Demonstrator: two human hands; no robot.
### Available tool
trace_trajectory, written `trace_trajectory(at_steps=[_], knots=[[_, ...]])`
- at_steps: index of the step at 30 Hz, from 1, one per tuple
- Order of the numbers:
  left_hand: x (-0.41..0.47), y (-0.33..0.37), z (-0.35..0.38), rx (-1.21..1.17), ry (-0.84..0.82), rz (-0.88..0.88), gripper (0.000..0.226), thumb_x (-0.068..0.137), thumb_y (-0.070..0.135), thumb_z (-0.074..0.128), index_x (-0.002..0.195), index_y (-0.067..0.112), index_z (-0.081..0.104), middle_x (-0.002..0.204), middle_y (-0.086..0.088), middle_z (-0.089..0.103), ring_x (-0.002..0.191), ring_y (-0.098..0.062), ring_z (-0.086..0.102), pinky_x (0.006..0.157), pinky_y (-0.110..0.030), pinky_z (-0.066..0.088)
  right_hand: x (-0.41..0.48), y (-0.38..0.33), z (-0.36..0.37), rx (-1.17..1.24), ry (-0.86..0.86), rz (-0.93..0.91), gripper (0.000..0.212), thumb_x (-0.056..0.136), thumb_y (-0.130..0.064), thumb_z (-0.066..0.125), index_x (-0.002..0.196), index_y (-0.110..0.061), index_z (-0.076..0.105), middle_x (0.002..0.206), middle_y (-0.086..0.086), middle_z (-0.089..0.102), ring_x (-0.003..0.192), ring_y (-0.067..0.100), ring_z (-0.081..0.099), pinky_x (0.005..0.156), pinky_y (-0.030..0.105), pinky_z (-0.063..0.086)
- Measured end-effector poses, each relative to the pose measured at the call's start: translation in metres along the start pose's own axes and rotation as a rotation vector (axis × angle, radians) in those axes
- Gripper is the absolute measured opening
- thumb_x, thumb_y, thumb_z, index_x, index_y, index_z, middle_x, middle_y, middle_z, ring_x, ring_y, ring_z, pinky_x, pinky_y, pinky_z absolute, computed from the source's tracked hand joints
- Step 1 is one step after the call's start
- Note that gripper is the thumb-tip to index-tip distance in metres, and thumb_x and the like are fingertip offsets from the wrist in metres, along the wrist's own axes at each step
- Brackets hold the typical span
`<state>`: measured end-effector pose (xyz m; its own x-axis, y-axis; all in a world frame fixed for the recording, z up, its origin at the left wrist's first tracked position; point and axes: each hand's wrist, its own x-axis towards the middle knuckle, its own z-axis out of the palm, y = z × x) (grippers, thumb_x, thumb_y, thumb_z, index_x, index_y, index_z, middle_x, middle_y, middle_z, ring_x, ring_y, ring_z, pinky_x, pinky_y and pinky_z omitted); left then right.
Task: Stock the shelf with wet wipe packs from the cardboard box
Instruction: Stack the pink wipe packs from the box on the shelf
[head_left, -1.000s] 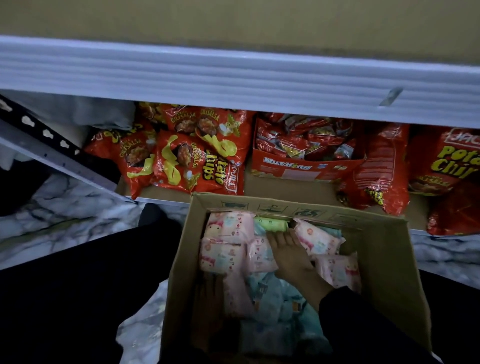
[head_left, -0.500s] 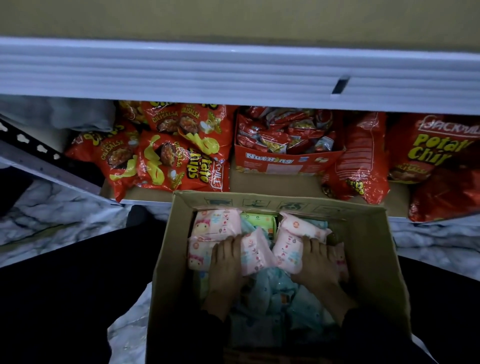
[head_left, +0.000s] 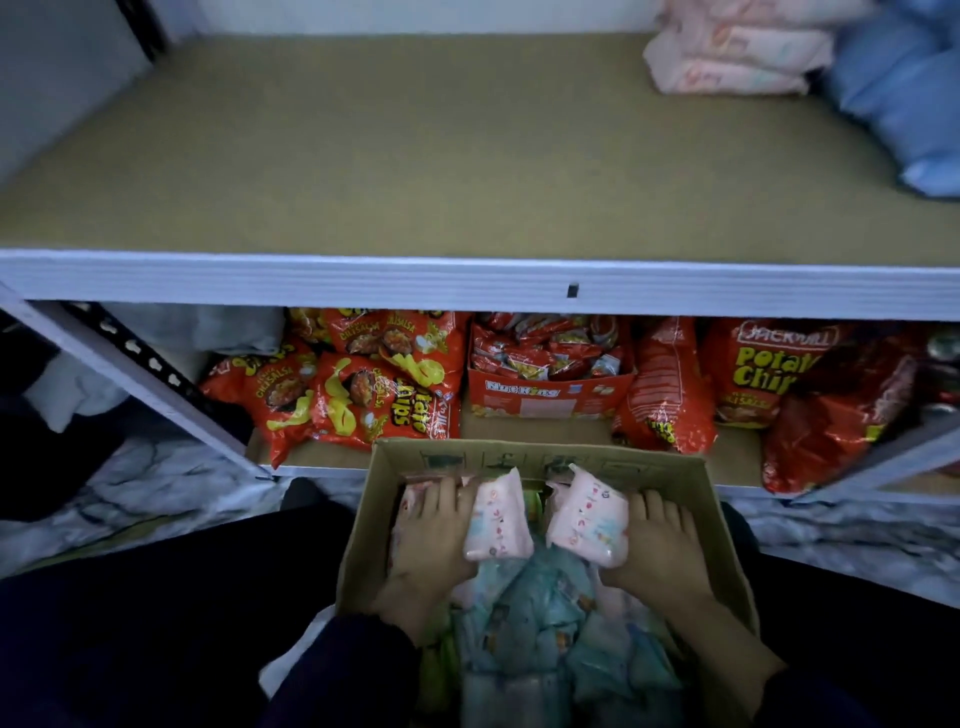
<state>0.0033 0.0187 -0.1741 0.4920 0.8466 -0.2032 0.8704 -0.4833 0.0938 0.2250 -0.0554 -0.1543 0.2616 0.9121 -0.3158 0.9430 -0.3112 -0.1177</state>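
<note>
Pink, twice over: gripping one wet wipe pack (head_left: 496, 519) in the left hand (head_left: 431, 545), a second pack (head_left: 587, 519) in the right hand (head_left: 657, 545), inside the cardboard box (head_left: 519, 453) below the shelf (head_left: 415, 156); hiding thumbs behind the packs.

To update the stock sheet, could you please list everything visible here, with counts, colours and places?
cardboard box: one, brown, on the marbled floor
held wipe packs: two, pink, inside the box
loose wipe packs: several, pale blue, in the box
stacked wipe packs: about three, pink, upper shelf, right
blue packs: several, blue, upper shelf, far right
chip bags: several, red, lower shelf
snack carton: one, red, lower shelf
left hand: grips one pink pack
right hand: grips the other
</note>
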Motion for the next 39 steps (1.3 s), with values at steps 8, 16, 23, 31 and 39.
trace_trajectory(at_steps=[8, 16, 23, 31, 39], knots=[[-0.017, -0.020, -0.112, 0.060, 0.528, 0.220, 0.092, 0.042, 0.060, 0.070, 0.117, 0.015, 0.045, 0.104, -0.004, 0.046, 0.096, -0.018, 0.043, 0.075, -0.026, 0.054, -0.035, -0.020, -0.088, 0.050, 0.229, -0.134, 0.100, 0.034, -0.062, 0.059, 0.121, -0.014, 0.049, 0.104, 0.003, 0.057, 0.097, 0.027, 0.059, 0.083, 0.037, 0.045], [-0.028, -0.045, -0.240, 0.204, 0.745, 0.248, 0.100, 0.032, 0.045, 0.083, 0.119, 0.012, 0.047, 0.103, -0.011, 0.056, 0.096, -0.020, 0.041, 0.073, -0.037, 0.055, -0.045, -0.047, -0.199, 0.039, 0.485, -0.326, 0.090, 0.062, -0.052, 0.068, 0.137, -0.018, 0.031, 0.129, 0.000, 0.043, 0.124, 0.021, 0.041, 0.104, 0.031, 0.028], [-0.001, -0.065, -0.320, 0.276, 0.725, 0.242, 0.101, 0.030, 0.043, 0.086, 0.117, 0.014, 0.043, 0.103, -0.009, 0.052, 0.089, -0.025, 0.056, 0.067, -0.036, 0.055, -0.013, -0.061, -0.277, -0.088, 0.525, -0.350, 0.089, 0.065, -0.048, 0.068, 0.138, -0.020, 0.026, 0.134, -0.002, 0.037, 0.125, 0.018, 0.036, 0.102, 0.026, 0.024], [0.038, -0.074, -0.345, 0.176, 0.341, 0.099, 0.090, 0.072, 0.037, 0.070, 0.144, 0.020, 0.019, 0.137, -0.004, 0.027, 0.128, -0.020, 0.029, 0.104, -0.029, 0.031, 0.040, -0.066, -0.306, -0.172, 0.401, -0.386, 0.084, 0.063, -0.049, 0.071, 0.132, -0.018, 0.034, 0.128, 0.001, 0.043, 0.118, 0.020, 0.041, 0.100, 0.028, 0.028], [0.071, -0.087, -0.353, 0.001, -0.129, 0.011, 0.091, 0.068, 0.029, 0.079, 0.140, 0.020, 0.025, 0.131, 0.000, 0.032, 0.116, -0.017, 0.035, 0.099, -0.033, 0.039, 0.072, -0.066, -0.328, -0.054, -0.015, -0.337, 0.081, 0.062, -0.041, 0.081, 0.127, -0.018, 0.039, 0.114, -0.001, 0.051, 0.101, 0.017, 0.050, 0.082, 0.029, 0.042]])
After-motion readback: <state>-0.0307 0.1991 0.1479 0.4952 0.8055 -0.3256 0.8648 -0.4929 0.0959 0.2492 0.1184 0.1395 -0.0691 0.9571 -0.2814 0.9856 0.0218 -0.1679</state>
